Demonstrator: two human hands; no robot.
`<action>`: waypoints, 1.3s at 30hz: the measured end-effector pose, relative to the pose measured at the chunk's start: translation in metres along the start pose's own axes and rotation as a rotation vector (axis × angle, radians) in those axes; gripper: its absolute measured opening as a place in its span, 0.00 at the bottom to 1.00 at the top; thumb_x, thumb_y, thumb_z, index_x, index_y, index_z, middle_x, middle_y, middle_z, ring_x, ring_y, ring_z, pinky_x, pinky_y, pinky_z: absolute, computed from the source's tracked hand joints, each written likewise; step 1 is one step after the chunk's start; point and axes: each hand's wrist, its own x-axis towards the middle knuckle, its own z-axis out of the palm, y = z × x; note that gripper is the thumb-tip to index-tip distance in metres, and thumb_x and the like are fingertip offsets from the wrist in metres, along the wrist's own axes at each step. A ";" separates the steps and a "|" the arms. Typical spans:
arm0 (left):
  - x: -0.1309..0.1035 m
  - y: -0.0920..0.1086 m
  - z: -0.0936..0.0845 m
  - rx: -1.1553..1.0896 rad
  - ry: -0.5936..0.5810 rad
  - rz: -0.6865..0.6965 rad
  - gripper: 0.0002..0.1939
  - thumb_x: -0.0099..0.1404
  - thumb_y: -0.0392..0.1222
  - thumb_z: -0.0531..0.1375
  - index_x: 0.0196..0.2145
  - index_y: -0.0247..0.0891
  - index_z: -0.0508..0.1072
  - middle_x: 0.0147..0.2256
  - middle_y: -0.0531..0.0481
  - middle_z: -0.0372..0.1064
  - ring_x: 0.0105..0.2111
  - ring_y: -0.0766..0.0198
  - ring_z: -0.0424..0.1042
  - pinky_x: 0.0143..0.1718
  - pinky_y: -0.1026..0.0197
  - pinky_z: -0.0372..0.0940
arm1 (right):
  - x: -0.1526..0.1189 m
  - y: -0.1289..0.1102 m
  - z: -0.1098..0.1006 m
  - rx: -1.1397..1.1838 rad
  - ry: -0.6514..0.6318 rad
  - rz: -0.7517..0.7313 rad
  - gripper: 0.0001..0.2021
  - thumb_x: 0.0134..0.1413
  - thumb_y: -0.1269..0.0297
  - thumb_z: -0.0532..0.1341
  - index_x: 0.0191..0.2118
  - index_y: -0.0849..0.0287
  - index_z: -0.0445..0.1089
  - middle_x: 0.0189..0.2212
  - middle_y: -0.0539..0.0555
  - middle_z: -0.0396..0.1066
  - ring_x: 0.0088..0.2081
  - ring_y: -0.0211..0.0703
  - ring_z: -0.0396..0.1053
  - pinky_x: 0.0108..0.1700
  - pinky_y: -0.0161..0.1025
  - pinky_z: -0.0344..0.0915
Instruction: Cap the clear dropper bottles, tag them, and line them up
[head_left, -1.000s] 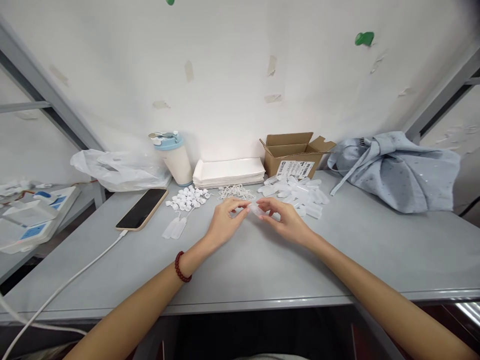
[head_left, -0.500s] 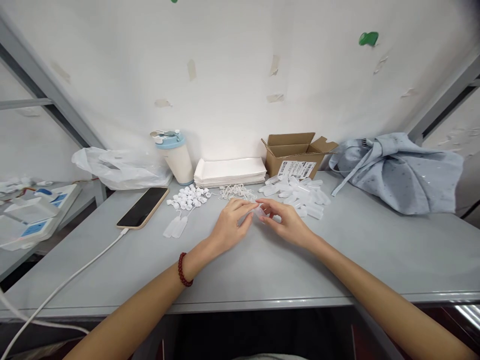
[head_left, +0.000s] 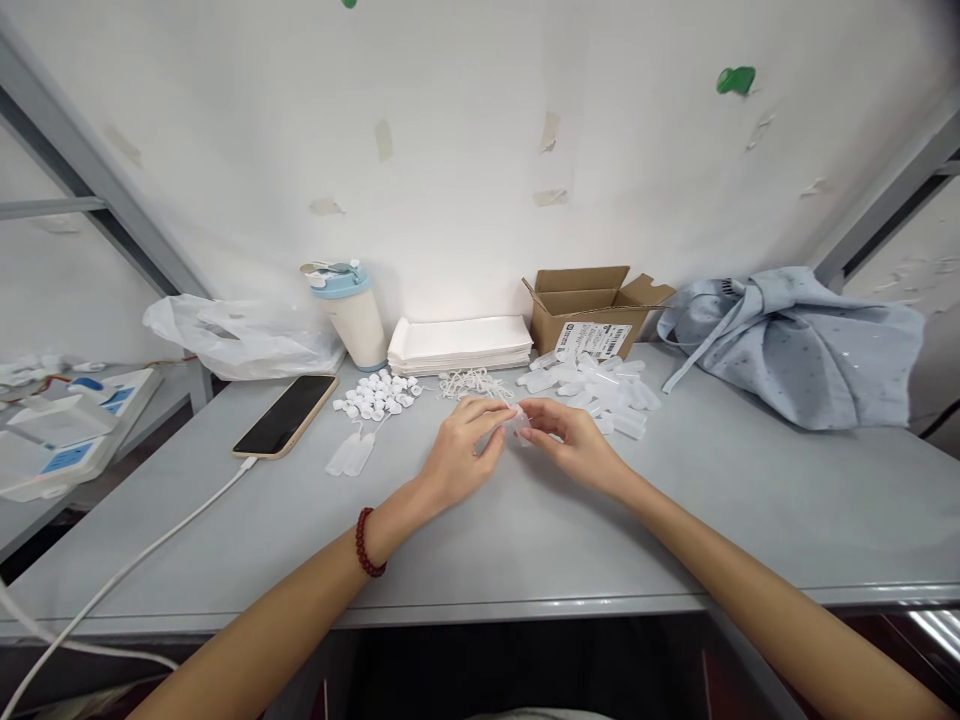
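Note:
Over the middle of the grey table, a small translucent plastic tube (head_left: 519, 428) is pinched between my two hands. My left hand (head_left: 466, 445), with a red bead bracelet on its wrist, has its fingertips closed at the tube's left edge. From the other side my right hand (head_left: 564, 435) grips it with thumb and fingers. Whether a cap or string is in the left fingers is hidden. Just beyond lies a small heap of white strings (head_left: 472, 383). Loose translucent tubes (head_left: 600, 385) are piled behind my right hand, and white caps (head_left: 379, 394) lie to the left.
Two tubes with strings attached (head_left: 352, 452) lie left of my left hand. Farther left is a charging phone (head_left: 286, 415). Along the wall stand a tumbler (head_left: 356, 320), a stack of white envelopes (head_left: 461, 345), a cardboard box (head_left: 585, 310), a plastic bag (head_left: 232, 335) and a blue cloth bag (head_left: 802, 350).
The tube between my hands has turned and shows more of its side. My right fingers have shifted slightly; both arms stay in place.

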 end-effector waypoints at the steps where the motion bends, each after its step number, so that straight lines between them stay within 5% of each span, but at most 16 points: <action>1: 0.000 0.000 0.000 0.002 0.008 0.009 0.15 0.63 0.30 0.53 0.43 0.38 0.74 0.42 0.44 0.71 0.44 0.59 0.68 0.46 0.52 0.67 | 0.000 0.000 0.000 0.037 -0.008 0.017 0.16 0.52 0.62 0.59 0.47 0.59 0.68 0.39 0.56 0.73 0.39 0.45 0.72 0.46 0.46 0.67; 17: -0.002 0.001 0.001 0.089 -0.089 0.140 0.18 0.62 0.35 0.57 0.51 0.36 0.65 0.50 0.38 0.65 0.52 0.53 0.63 0.51 0.47 0.64 | 0.001 -0.002 -0.003 0.524 -0.151 0.195 0.17 0.50 0.61 0.63 0.47 0.57 0.71 0.42 0.56 0.74 0.44 0.46 0.72 0.50 0.46 0.65; 22: -0.002 0.000 0.000 0.127 -0.141 0.140 0.20 0.61 0.38 0.59 0.51 0.37 0.64 0.51 0.39 0.64 0.52 0.52 0.62 0.52 0.45 0.63 | 0.001 -0.005 -0.002 0.541 -0.126 0.228 0.16 0.48 0.61 0.65 0.45 0.58 0.72 0.40 0.56 0.75 0.42 0.46 0.73 0.49 0.46 0.66; 34: 0.002 0.005 -0.002 0.013 -0.063 0.118 0.21 0.58 0.35 0.62 0.50 0.38 0.65 0.48 0.42 0.69 0.51 0.56 0.65 0.52 0.49 0.63 | 0.000 -0.010 -0.005 0.621 -0.153 0.215 0.16 0.50 0.57 0.63 0.46 0.56 0.73 0.39 0.56 0.76 0.44 0.47 0.72 0.48 0.46 0.65; 39: -0.002 0.004 0.000 0.128 -0.079 0.061 0.23 0.57 0.41 0.64 0.49 0.38 0.63 0.47 0.41 0.67 0.50 0.53 0.64 0.50 0.47 0.64 | 0.000 -0.010 -0.001 0.514 -0.024 0.267 0.15 0.45 0.58 0.66 0.39 0.59 0.74 0.33 0.55 0.75 0.37 0.45 0.72 0.42 0.43 0.67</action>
